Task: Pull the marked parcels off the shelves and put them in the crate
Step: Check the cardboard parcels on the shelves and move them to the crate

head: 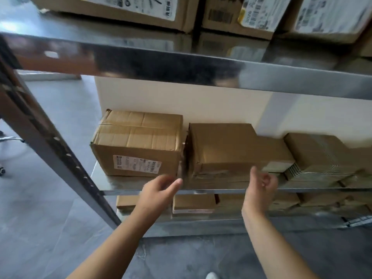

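I'm watching both hands hovering empty and half-curled before the plain parcel (227, 150): left hand (159, 190) at its left corner, right hand (260, 186) at its front, nearer; it's running lengthwise left to right.

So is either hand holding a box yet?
No, the left hand and right hand are both empty, open in front of the two boxes on the shelf.

Two brown parcels, labelled one (138, 146) left, plain one (231, 152) touching, on middle shelf
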A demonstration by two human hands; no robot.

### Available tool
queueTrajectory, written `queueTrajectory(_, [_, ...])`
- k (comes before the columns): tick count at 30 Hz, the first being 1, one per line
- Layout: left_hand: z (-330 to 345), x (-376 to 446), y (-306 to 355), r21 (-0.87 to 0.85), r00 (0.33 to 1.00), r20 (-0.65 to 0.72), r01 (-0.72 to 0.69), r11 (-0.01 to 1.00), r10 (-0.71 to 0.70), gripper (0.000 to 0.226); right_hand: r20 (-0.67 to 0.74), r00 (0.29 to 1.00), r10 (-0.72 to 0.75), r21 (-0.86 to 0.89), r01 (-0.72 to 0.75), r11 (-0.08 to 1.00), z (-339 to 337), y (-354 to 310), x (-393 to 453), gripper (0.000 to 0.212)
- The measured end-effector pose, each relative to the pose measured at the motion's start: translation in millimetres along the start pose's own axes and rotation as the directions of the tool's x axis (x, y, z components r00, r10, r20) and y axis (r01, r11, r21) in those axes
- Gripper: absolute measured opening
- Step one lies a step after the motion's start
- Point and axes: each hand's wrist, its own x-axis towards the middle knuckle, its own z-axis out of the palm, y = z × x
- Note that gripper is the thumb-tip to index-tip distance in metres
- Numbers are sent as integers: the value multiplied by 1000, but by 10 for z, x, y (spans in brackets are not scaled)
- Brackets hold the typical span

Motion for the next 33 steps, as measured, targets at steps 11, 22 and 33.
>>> queueTrajectory(11, [966,195,806,-53,923,-381,46,998,-63,61,425,905,-18,-123,78,989,-341,-297,1219,41])
queueTrajectory(22, [1048,9,632,-213,882,-455,28,977,-124,43,572,817,-77,-189,223,956,-519,-169,1271,39])
queueTrajectory(33, [1085,69,352,-396,875,-418,64,916,-242,34,536,842,-63,-202,200,959,-491,184,1129,39])
